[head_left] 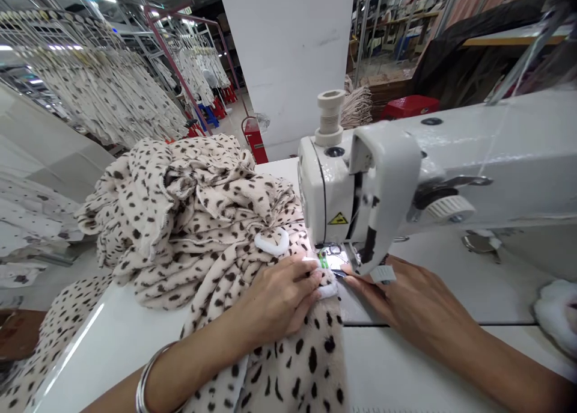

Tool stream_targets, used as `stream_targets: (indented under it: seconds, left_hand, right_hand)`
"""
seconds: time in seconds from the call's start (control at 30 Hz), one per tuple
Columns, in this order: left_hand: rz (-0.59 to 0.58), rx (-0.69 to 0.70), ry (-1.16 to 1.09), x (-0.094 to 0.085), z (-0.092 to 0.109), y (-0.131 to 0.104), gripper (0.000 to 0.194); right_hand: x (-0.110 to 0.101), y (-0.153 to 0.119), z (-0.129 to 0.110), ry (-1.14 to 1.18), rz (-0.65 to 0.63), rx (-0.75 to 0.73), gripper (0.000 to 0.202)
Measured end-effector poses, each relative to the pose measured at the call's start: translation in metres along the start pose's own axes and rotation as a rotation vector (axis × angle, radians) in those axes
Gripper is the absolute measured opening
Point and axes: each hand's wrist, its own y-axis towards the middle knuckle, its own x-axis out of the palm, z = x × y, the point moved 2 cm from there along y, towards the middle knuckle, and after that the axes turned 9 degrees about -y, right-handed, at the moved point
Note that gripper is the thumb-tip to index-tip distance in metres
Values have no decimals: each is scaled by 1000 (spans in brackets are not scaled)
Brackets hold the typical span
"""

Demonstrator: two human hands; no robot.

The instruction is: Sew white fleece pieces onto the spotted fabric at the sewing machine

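A white sewing machine (pixel 342 202) stands over the table, its lit needle area just beyond my hands. My left hand (pixel 282 293) presses and pinches the spotted plush fabric (pixel 302 359) beside the needle, where a white fuzzy trim piece (pixel 328 290) lies on it. My right hand (pixel 406 290) is closed around a small dark tool (pixel 339 273), its tip by the fabric edge under the machine head. Another curved white trim piece (pixel 273 243) rests on the fabric behind my left hand. The lower needle area is partly hidden by my fingers.
A large heap of spotted fabric (pixel 180 202) covers the table's left side. A white fuzzy piece (pixel 556 314) lies at the far right. Behind are a white pillar (pixel 293 58), hanging garments (pixel 99 88) and a red container (pixel 410 106).
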Motion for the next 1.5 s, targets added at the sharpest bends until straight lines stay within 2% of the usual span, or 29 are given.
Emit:
stream_targets:
  seconds: [0.23, 0.47, 0.6, 0.7, 0.8, 0.93, 1.13, 1.33, 1.5]
  left_hand:
    - [-70, -60, -18, -1, -2, 1, 20]
    - [-104, -86, -15, -2, -1, 0, 18]
    - [-61, -48, 33, -1, 1, 0, 19]
    - [2, 34, 83, 0, 5, 2, 17]
    - [17, 102, 91, 2, 8, 4, 19]
    - [-27, 63, 59, 3, 5, 5, 23]
    - [-60, 25, 37, 1, 2, 6, 18]
    - [-13, 72, 95, 2, 2, 4, 16]
    - [23, 111, 111, 4, 2, 2, 21]
  right_hand:
    - [-3, 5, -3, -27, 27, -47, 65]
    - [2, 2, -1, 47, -74, -5, 50]
    - [0, 3, 1, 112, -117, 33, 40]
    - [-4, 4, 2, 158, -79, 63, 40]
    - [-5, 5, 1, 111, -29, 70, 39]
    - [-2, 6, -2, -3, -1, 49, 38]
    - [-1, 11, 1, 63, -72, 85, 40]
    - [-10, 8, 8, 135, -94, 73, 44]
    - [-9, 6, 1, 137, -85, 40, 45]
